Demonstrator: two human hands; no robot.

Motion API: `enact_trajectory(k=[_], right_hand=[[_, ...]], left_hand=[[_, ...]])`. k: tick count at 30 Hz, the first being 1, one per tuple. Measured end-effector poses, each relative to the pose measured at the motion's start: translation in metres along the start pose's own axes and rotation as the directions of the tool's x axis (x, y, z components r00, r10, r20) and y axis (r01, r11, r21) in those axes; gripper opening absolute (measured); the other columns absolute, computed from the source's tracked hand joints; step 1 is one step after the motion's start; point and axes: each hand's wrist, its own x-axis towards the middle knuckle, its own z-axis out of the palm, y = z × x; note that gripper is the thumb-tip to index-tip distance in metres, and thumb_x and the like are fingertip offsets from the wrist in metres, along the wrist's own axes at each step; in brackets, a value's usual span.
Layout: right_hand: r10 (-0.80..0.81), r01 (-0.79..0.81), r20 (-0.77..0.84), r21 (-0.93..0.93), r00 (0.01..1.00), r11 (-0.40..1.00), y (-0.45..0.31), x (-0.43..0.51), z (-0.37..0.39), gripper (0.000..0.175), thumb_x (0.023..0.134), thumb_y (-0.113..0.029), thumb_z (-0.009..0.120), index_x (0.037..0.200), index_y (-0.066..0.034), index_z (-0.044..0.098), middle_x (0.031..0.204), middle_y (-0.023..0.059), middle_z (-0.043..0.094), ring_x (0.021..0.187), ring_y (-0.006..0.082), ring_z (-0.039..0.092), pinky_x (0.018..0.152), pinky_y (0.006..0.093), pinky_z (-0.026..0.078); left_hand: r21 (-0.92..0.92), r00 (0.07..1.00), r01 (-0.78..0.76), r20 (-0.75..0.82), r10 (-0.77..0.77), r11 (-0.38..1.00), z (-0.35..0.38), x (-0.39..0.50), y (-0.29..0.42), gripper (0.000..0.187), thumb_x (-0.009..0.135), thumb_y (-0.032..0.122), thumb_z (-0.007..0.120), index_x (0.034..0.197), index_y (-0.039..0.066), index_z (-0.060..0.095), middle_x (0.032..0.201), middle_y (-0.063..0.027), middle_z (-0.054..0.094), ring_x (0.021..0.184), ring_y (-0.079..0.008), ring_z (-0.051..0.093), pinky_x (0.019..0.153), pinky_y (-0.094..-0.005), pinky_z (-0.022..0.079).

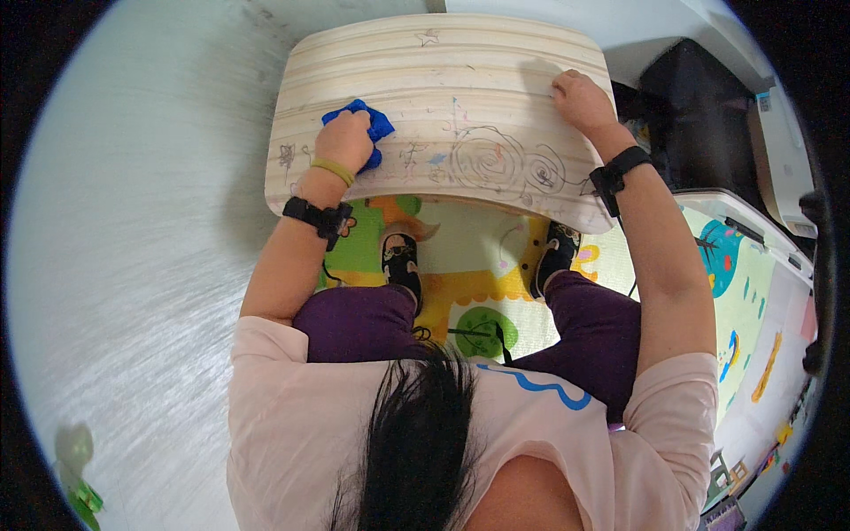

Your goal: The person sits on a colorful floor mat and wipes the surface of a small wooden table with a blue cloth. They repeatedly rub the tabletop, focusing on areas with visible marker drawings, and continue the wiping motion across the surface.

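Note:
In front of me stands a small pale wooden table (pixel 398 73) with rounded corners and a curved near edge. Bunched under my left hand (pixel 343 141) is a blue cloth (pixel 380 126), pressed against the left part of the tabletop. My right hand (pixel 583 103) rests near the table's right edge, its fingers curled and no object visible in them. Pencil-like spirals (pixel 490 159) and scribbles cover the near half of the wood, with small blue and reddish marks among them. A drawn star (pixel 428 38) is at the far edge.
A pale wall or panel (pixel 133 199) runs along my left. Beneath the table lies a colourful printed play mat (pixel 465 232), with my shoes (pixel 401 262) on it. To the right are a black box-like object (pixel 697 106) and a white-rimmed panel (pixel 737 206).

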Motion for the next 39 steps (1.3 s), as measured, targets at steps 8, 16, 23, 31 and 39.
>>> enact_trajectory(k=[8,16,23,31,39], right_hand=[[0.02,-0.02,0.003,-0.011,1.0,1.0,0.0,0.0,-0.002,0.024,0.083,-0.015,0.048,0.101,-0.0054,0.06,0.105,0.0123,0.061,0.096,0.033,0.057,0.083,0.0409,0.048],[0.017,-0.017,-0.062,0.007,0.998,1.0,0.002,-0.002,0.004,0.03,0.083,-0.017,0.048,0.11,-0.0079,0.055,0.108,0.0148,0.061,0.096,0.0341,0.058,0.081,0.0424,0.048],[0.021,-0.022,-0.038,-0.011,0.999,1.0,0.003,-0.001,0.005,0.029,0.083,-0.016,0.048,0.11,-0.0079,0.055,0.107,0.0147,0.061,0.096,0.0344,0.058,0.082,0.0424,0.047],[0.073,-0.073,-0.02,-0.031,0.997,0.997,-0.001,-0.002,0.001,0.03,0.083,-0.017,0.048,0.111,-0.0072,0.055,0.109,0.014,0.06,0.098,0.0339,0.057,0.083,0.042,0.047],[0.006,-0.006,-0.053,-0.004,0.999,1.0,-0.001,-0.003,0.001,0.027,0.08,-0.015,0.049,0.103,-0.0057,0.059,0.102,0.0141,0.061,0.094,0.0329,0.059,0.081,0.0436,0.048]], left_hand=[[-0.15,0.912,-0.409,-0.083,0.401,0.9,0.011,-0.021,0.061,0.009,0.077,0.009,0.05,0.079,0.005,0.058,0.084,-0.0183,0.059,0.078,-0.037,0.058,0.067,-0.0463,0.047],[-0.013,0.995,-0.1,-0.028,0.099,0.995,-0.002,0.001,0.014,0.014,0.078,0.01,0.051,0.086,0.005,0.061,0.09,-0.0188,0.061,0.084,-0.0349,0.061,0.073,-0.0445,0.05],[-0.067,0.964,-0.264,-0.041,0.262,0.962,0.008,-0.016,0.034,0.011,0.076,0.008,0.051,0.081,0.004,0.06,0.086,-0.0185,0.059,0.079,-0.0359,0.059,0.071,-0.0446,0.049],[-0.136,0.87,-0.493,-0.062,0.489,0.859,0.009,-0.028,0.076,0.011,0.076,0.008,0.051,0.083,0.005,0.059,0.087,-0.0166,0.059,0.08,-0.0349,0.059,0.069,-0.0437,0.05],[0.015,0.989,-0.112,-0.094,0.113,0.994,0.0,-0.003,0.018,0.012,0.078,0.009,0.049,0.084,0.005,0.058,0.086,-0.0184,0.06,0.08,-0.0366,0.06,0.068,-0.0464,0.049]])
